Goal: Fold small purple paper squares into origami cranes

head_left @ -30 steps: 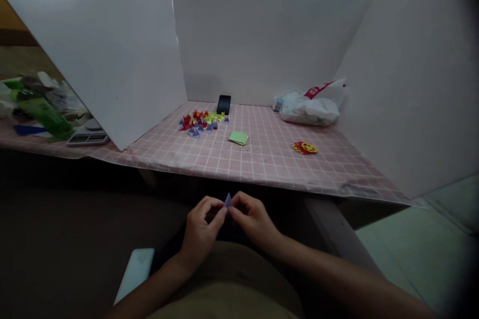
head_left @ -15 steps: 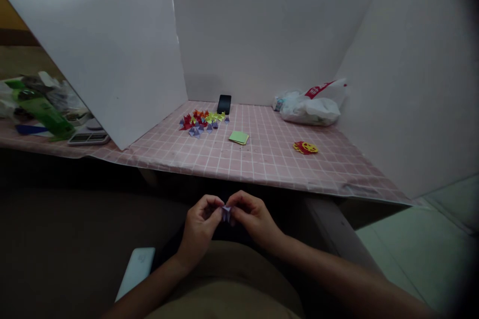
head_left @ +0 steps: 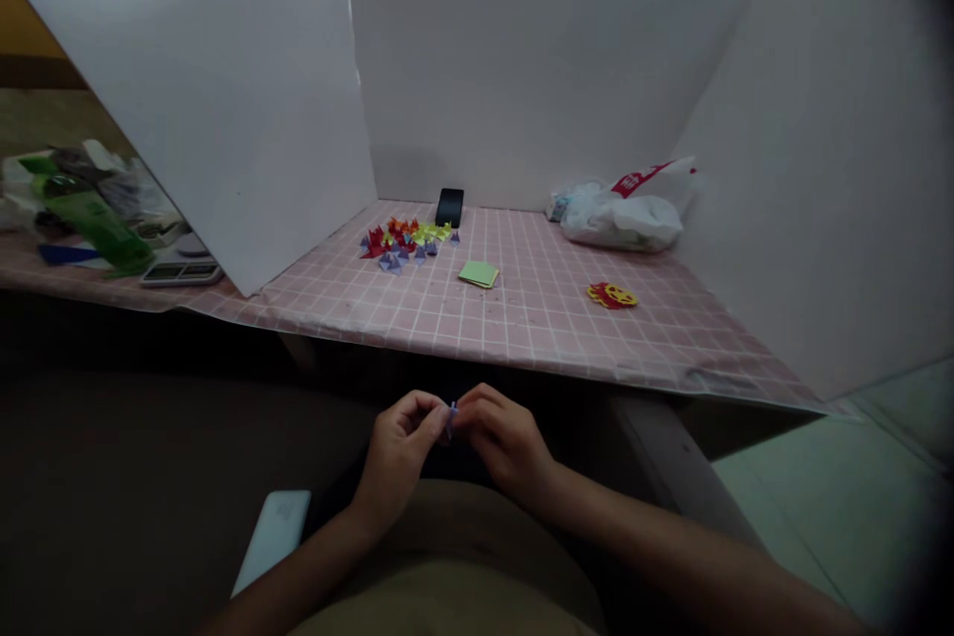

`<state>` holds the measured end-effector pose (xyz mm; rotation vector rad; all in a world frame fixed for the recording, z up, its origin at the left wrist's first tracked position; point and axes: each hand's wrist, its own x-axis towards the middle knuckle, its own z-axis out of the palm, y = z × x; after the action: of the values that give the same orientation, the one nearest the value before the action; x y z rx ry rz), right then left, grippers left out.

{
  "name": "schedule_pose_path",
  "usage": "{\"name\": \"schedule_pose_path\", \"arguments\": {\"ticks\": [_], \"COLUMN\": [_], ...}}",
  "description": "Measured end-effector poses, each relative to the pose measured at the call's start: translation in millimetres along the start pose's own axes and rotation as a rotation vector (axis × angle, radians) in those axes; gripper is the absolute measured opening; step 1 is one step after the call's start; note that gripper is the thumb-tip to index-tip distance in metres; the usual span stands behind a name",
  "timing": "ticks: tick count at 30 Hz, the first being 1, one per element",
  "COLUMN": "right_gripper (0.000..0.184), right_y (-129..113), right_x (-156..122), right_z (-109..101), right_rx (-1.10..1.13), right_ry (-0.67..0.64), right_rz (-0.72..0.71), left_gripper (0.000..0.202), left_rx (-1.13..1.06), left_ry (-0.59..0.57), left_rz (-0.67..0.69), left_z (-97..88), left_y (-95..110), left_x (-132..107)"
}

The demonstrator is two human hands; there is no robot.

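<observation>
A small purple origami piece (head_left: pixel 451 415) is held over my lap, just below the table's front edge. My left hand (head_left: pixel 404 439) pinches it between thumb and forefinger. Against its right side are the bent fingers of my right hand (head_left: pixel 507 439), closed at the paper; they cover much of it. Several folded paper cranes (head_left: pixel 402 240) in red, orange, yellow and purple lie in a cluster on the table's left part. To their right is a short stack of green paper squares (head_left: pixel 478 273).
White panels (head_left: pixel 566 70) wall the pink checked table (head_left: pixel 537 318) at back and sides. On it are a black phone (head_left: pixel 449 208), a white plastic bag (head_left: pixel 626 219) and red and yellow cut-out pieces (head_left: pixel 612 295). A white power bank-like block (head_left: pixel 274 532) lies beside my left forearm.
My right fingers have shifted and curled over the origami piece, which now shows less of its surface. My left hand keeps its pinch. The view has moved slightly.
</observation>
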<state>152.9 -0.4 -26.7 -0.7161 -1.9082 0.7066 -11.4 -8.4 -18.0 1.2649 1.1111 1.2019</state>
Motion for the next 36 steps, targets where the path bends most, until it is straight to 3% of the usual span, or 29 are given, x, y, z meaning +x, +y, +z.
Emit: {"name": "schedule_pose_path", "arguments": {"ticks": [3, 9, 14, 25, 30, 36], "right_gripper": [0.018, 0.014, 0.014, 0.024, 0.022, 0.030], "right_y": [-1, -8, -11, -9, -7, -3], "right_x": [-1, 1, 3, 4, 3, 3], "right_z": [1, 2, 4, 2, 1, 1], "right_rx": [0.000, 0.217, 0.124, 0.084, -0.044, 0.253], "right_ry": [0.021, 0.055, 0.085, 0.070, 0.099, 0.067], "right_rz": [0.016, 0.346, 0.340, 0.340, 0.274, 0.453], "left_gripper": [0.018, 0.011, 0.006, 0.006, 0.011, 0.013], "left_rx": [0.014, 0.202, 0.284, 0.233, 0.167, 0.056], "left_ry": [0.041, 0.118, 0.109, 0.103, 0.067, 0.048], "left_rz": [0.049, 0.285, 0.376, 0.302, 0.179, 0.044], "left_z": [-0.3, -3.3, -2.8, -2.1, -0.1, 0.5], "left_y": [-2, -5, -8, -11, -12, -10], "left_x": [0, -3, -2, -2, -2, 1]}}
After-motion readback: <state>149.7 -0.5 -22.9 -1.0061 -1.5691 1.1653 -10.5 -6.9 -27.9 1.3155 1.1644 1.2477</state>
